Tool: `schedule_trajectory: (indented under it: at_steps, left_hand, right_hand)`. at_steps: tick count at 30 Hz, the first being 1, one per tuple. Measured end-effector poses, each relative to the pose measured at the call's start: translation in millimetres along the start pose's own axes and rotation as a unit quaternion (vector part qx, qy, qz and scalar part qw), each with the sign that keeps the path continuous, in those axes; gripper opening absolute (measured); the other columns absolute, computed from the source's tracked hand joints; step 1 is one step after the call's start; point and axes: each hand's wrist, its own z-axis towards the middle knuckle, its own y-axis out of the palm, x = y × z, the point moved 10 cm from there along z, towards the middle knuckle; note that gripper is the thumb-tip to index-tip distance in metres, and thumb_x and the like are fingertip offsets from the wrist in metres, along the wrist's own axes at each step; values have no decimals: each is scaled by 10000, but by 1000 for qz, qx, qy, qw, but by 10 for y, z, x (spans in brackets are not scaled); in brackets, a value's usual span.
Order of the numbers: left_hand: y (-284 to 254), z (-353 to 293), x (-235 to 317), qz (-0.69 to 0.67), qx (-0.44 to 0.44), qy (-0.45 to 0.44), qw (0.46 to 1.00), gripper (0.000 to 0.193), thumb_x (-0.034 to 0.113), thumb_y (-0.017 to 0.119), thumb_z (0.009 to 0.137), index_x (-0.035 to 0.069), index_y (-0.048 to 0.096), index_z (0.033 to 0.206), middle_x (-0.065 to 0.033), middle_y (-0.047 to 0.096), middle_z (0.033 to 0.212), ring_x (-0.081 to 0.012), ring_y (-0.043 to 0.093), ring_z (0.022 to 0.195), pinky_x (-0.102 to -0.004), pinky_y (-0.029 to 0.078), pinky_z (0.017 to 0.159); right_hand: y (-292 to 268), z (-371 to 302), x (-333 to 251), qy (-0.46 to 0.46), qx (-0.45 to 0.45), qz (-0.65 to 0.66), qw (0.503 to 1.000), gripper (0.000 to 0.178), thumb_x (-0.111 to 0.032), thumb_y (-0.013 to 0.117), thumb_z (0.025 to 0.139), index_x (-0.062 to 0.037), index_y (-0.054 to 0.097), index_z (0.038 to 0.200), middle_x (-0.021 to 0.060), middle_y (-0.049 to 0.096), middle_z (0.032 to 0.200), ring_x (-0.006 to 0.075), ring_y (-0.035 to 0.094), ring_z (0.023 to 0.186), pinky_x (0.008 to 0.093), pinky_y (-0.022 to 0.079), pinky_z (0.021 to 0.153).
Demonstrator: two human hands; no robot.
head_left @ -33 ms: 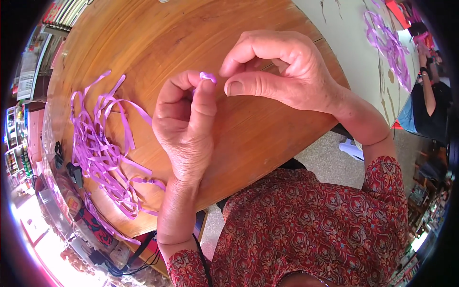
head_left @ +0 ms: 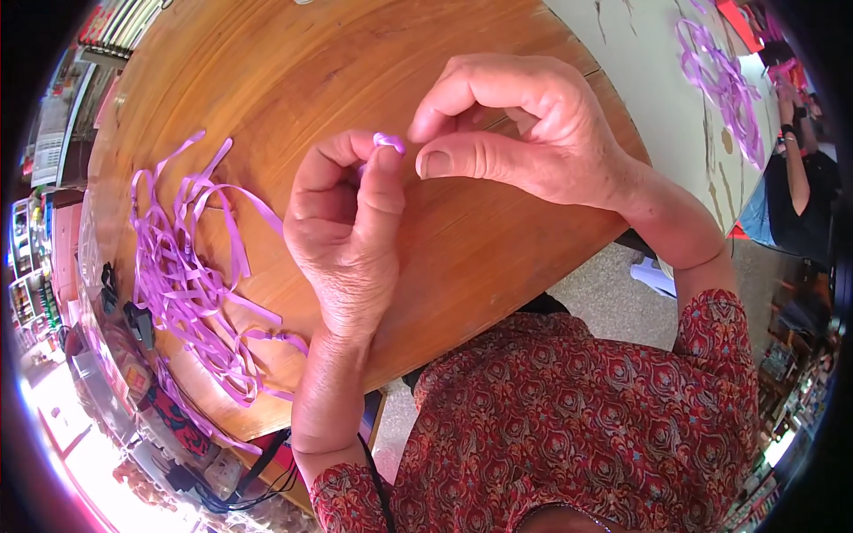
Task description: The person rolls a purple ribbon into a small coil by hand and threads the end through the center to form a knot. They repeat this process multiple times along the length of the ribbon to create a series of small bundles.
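Note:
Between the thumb and index finger of my left hand point(head_left: 346, 209) is pinched a purple ribbon point(head_left: 388, 142). A short bent piece of it stands out above the thumb tip; the rest is mostly hidden by the fingers. Just to the right, my right hand point(head_left: 533, 133) hovers with thumb and fingers curved but apart, and no held thing shows between them. Its fingertips are close to the ribbon's end without visibly touching it. A loose heap of purple ribbons point(head_left: 191, 289) lies on the wooden table point(head_left: 480, 258) left of my left hand.
At the upper right stands a pale, stained table point(head_left: 657, 98) bearing another bundle of purple ribbons point(head_left: 724, 89). Beside it is another person point(head_left: 800, 191) in dark clothing. Bags and cluttered goods point(head_left: 169, 417) crowd the lower left, along with black cables point(head_left: 267, 484).

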Motion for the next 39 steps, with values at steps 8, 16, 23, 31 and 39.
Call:
schedule_trajectory:
  at_steps: [8, 16, 23, 31, 39]
  left_hand:
    - [87, -32, 85, 87, -23, 45, 995, 90, -4, 598, 880, 2, 563, 962, 21, 561, 872, -17, 467, 741, -149, 388, 669]
    - [105, -45, 137, 156, -34, 96, 982, 96, 1, 609, 875, 10, 564, 960, 34, 546, 852, -17, 445, 721, -146, 377, 665]
    - [113, -32, 39, 69, -27, 25, 997, 132, 7, 612, 880, 1, 591, 1010, 19, 598, 888, -28, 499, 773, -167, 418, 715]
    - [43, -6, -181, -59, -17, -85, 995, 114, 12, 626, 869, -4, 619, 981, 12, 614, 873, -20, 498, 729, -148, 405, 650]
    - [65, -28, -114, -65, -21, -66, 995, 116, -8, 630, 857, -5, 623, 972, 15, 607, 854, -16, 485, 695, -138, 384, 616]
  right_hand:
    - [-18, -15, 0, -9, 6, -20, 1000, 104, -37, 688, 813, 9, 628, 884, 46, 629, 804, 97, 594, 753, 225, 475, 665]
    - [7, -41, 145, 94, -12, 67, 993, 55, -40, 644, 852, 0, 618, 881, -21, 584, 782, 17, 492, 715, 176, 397, 610]
    - [-23, -36, 77, 56, 0, 46, 997, 39, 7, 635, 830, -6, 605, 851, -6, 581, 777, 38, 502, 703, 192, 402, 599]
    - [-57, -17, 3, -14, 14, -7, 1000, 44, -13, 642, 804, -10, 625, 844, 15, 621, 772, 68, 569, 721, 217, 457, 640]
    - [-9, -79, 235, 185, -14, 48, 981, 23, -38, 623, 829, -22, 617, 843, -49, 551, 742, 7, 459, 699, 186, 360, 603]
